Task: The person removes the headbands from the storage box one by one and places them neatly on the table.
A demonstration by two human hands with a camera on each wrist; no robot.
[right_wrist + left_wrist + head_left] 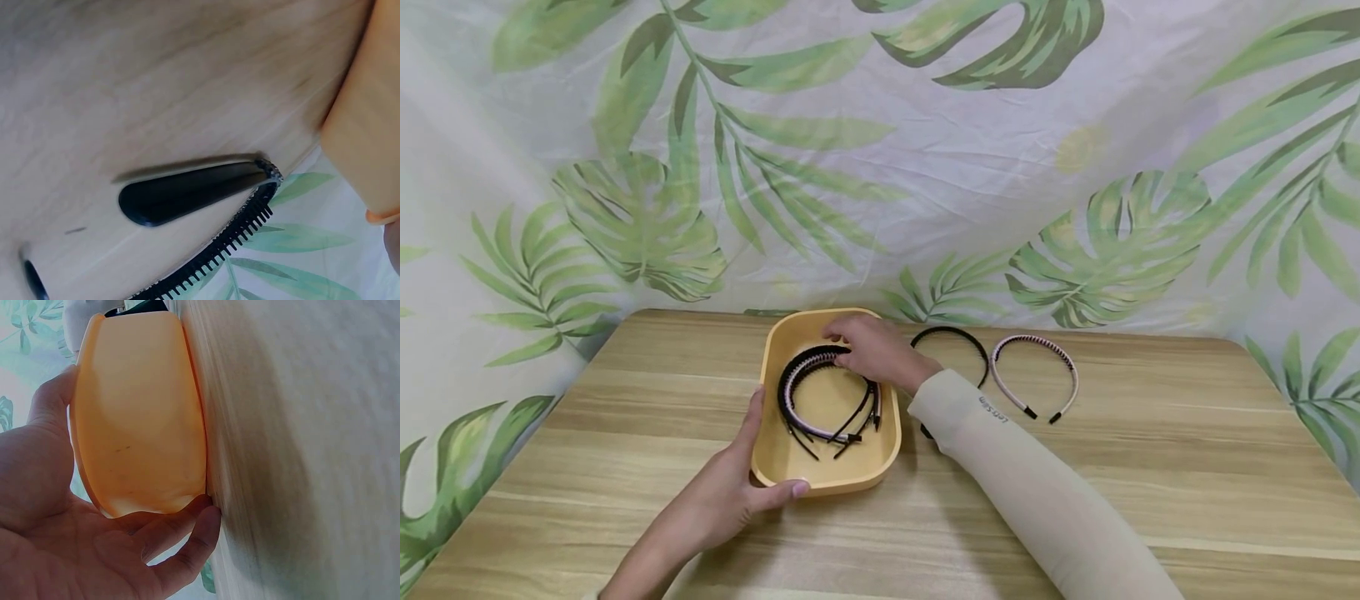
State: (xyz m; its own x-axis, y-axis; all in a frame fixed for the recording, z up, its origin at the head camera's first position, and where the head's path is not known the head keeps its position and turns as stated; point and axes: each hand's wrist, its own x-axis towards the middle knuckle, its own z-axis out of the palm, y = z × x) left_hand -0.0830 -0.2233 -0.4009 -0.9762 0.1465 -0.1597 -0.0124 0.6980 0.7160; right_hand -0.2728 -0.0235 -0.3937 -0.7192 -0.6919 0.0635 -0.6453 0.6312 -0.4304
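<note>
A yellow rectangular tub (857, 483) stands on the table with several headbands inside, black ones (781, 387) and a pale pink one (789, 407), gathered in a loose bundle. My left hand (730, 483) grips the tub at its near left corner, thumb on the front rim and fingers along the left side. In the left wrist view the lower fingers bend against the tub's wall (147, 412). Inside the tub's far right part, my right hand (878, 348) bends over the top of the bundle. Whether its fingers pinch a band cannot be made out.
Right of the tub lie a black headband (951, 330), partly behind the right sleeve (1022, 467), and a pink headband (1075, 375) with black tips. A leaf-print cloth (850, 167) hangs behind the wooden table (1210, 467). The right wrist view shows a black toothed headband (194, 194) close up.
</note>
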